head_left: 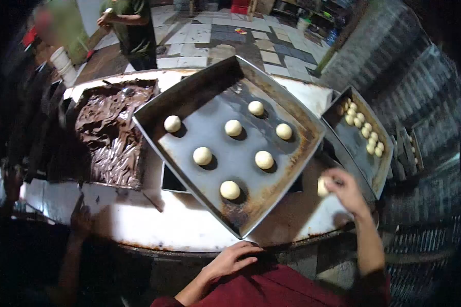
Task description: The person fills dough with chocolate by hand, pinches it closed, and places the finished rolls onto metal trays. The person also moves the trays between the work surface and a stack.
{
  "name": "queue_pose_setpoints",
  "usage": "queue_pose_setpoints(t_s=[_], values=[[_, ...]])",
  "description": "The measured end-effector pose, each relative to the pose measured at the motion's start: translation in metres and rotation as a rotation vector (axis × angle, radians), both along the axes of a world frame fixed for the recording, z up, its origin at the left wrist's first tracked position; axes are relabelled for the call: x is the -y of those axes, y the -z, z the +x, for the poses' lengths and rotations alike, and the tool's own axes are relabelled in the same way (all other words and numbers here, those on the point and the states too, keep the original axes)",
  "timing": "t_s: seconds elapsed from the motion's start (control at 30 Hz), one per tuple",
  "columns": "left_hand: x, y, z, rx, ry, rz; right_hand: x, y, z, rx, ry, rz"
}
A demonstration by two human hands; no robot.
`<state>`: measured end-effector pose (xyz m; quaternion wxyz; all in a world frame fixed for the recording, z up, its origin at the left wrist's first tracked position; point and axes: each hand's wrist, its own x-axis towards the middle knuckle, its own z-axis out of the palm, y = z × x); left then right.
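Note:
My right hand (344, 193) is closed on a pale dough ball (322, 187), above the white table between two trays. My left hand (235, 260) holds nothing; its fingers lie slightly apart at the table's front edge, below the near corner of the large metal tray (217, 115). Several round dough balls, one of them a dough ball (230, 190) near the front corner, sit spaced out on that tray. A second metal tray (349, 146) at the right holds several dough balls (364, 132) in a close cluster.
At the left, a rectangular tray (139, 171) holds a dark brown glossy mass (112, 133). The white tabletop (164, 220) runs beneath the trays. Across the table stands a person (133, 36) holding something small and pale. A white bucket (62, 64) is at the far left.

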<state>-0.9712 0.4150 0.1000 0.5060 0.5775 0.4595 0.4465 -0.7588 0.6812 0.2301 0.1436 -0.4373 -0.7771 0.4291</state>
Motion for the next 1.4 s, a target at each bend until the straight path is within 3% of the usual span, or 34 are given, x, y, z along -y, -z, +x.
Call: queue_pose_setpoints(t_s=[0.03, 0.07, 0.13, 0.2, 0.27, 0.37, 0.43, 0.5, 0.57, 0.6, 0.63, 0.67, 0.73, 0.77, 0.8, 0.87, 0.9, 0.93, 1.0, 1.07, 1.1, 1.13, 1.17, 1.2, 1.23, 1.27, 1.3, 1.33, 1.37, 1.4], values=[[0.003, 0.002, 0.001, -0.006, -0.026, 0.000, -0.007, -0.025, -0.051, -0.100, -0.053, -0.004], [0.006, 0.005, 0.004, 0.027, -0.041, 0.009, -0.021, -0.032, -0.098, -0.137, -0.213, 0.268], [0.009, 0.005, 0.009, 0.074, -0.073, 0.013, -0.049, -0.027, -0.200, -0.129, -0.366, 0.433], [0.010, 0.001, 0.014, 0.053, -0.142, 0.037, -0.079, 0.023, -0.297, -0.193, -0.422, 0.645], [0.014, -0.003, 0.021, 0.015, -0.228, 0.056, -0.105, 0.094, -0.361, -0.103, -0.496, 0.703], [0.016, -0.007, 0.030, -0.015, -0.305, -0.026, -0.099, 0.118, -0.373, 0.105, -0.579, 0.719], [0.010, -0.020, 0.043, 0.028, -0.396, -0.148, -0.082, 0.099, -0.334, -0.135, -0.381, 0.646], [0.009, -0.002, 0.061, 0.006, -0.401, -0.282, -0.098, 0.073, -0.269, -0.409, -0.398, 0.903], [-0.007, -0.011, 0.086, 0.003, -0.447, -0.396, -0.114, 0.027, -0.163, -0.297, -0.461, 1.075], [-0.019, -0.014, 0.106, 0.254, -0.499, -0.441, -0.131, 0.008, -0.106, -0.152, -0.471, 1.027], [-0.027, -0.019, 0.125, 0.242, -0.492, -0.438, -0.161, 0.007, -0.053, 0.006, -0.427, 1.063], [-0.033, -0.025, 0.143, 0.330, -0.495, -0.440, -0.207, 0.030, -0.001, 0.045, -0.364, 1.112], [-0.046, -0.023, 0.174, 0.398, -0.505, -0.401, -0.267, 0.062, 0.114, 0.296, -0.317, 0.878], [-0.053, -0.027, 0.186, 0.391, -0.519, -0.403, -0.285, 0.065, 0.170, 0.491, -0.485, 0.831], [-0.057, -0.034, 0.196, 0.304, -0.514, -0.451, -0.297, 0.080, 0.216, 0.603, -0.563, 0.988], [-0.068, -0.032, 0.206, 0.276, -0.543, -0.582, -0.300, 0.098, 0.278, 0.650, -0.408, 1.087], [-0.070, -0.018, 0.206, 0.178, -0.484, -0.368, -0.306, 0.102, 0.299, 0.794, -0.360, 0.981], [-0.076, -0.022, 0.210, 0.109, -0.446, -0.338, -0.298, 0.084, 0.296, 1.038, -0.276, 0.820], [-0.094, -0.036, 0.210, 0.112, -0.370, -0.307, -0.281, 0.081, 0.295, 0.749, -0.023, 0.754], [-0.101, -0.045, 0.216, 0.351, -0.351, -0.303, -0.194, 0.034, 0.235, 0.281, 0.136, 0.417], [-0.100, -0.047, 0.220, 0.521, -0.357, -0.297, -0.144, 0.027, 0.206, 0.155, 0.100, 0.516], [-0.099, -0.049, 0.220, 0.527, -0.397, -0.277, -0.085, 0.018, 0.171, -0.065, 0.103, 0.375], [-0.097, -0.051, 0.216, 0.958, -0.406, -0.296, -0.033, 0.025, 0.144, -0.269, -0.089, 0.662], [-0.088, -0.048, 0.209, 1.388, -0.388, -0.293, 0.011, 0.029, 0.121, -0.229, -0.355, 0.726], [-0.066, -0.026, 0.196, 1.398, -0.371, -0.171, 0.054, 0.033, 0.098, -0.212, -0.654, 0.754], [-0.041, -0.036, 0.180, 1.215, -0.505, -0.239, 0.097, 0.036, 0.074, -0.206, -0.937, 0.732], [-0.013, -0.045, 0.164, 1.030, -0.633, -0.317, 0.136, 0.044, 0.058, -0.298, -1.066, 0.515], [0.021, -0.040, 0.153, 1.007, -0.734, -0.328, 0.169, 0.033, 0.044, -0.177, -1.217, 0.429], [0.052, -0.041, 0.146, 1.023, -0.863, -0.344, 0.198, 0.037, 0.025, -0.215, -1.309, 0.366], [0.079, -0.031, 0.143, 1.081, -0.943, -0.178, 0.227, 0.041, -0.001, -0.473, -1.216, 0.419]])
